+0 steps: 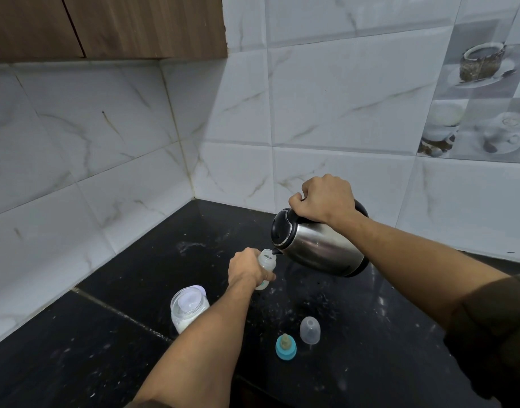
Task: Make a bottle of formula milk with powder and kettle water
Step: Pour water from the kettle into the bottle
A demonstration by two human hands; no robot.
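Observation:
My left hand (244, 267) grips a small clear baby bottle (266, 265) held above the black counter, its open mouth tilted towards the kettle. My right hand (323, 198) holds the black handle of a steel kettle (320, 245), tipped left so its spout rests at the bottle's mouth. A clear jar of white powder (188, 309) stands open on the counter by my left forearm. The teal ring with the teat (286, 346) and the clear cap (310, 330) lie on the counter nearer to me.
The black speckled counter (370, 334) fills a corner between two white tiled walls. A wet or powdery smear (191, 246) marks the counter behind the bottle. Wooden cupboards (105, 25) hang at top left.

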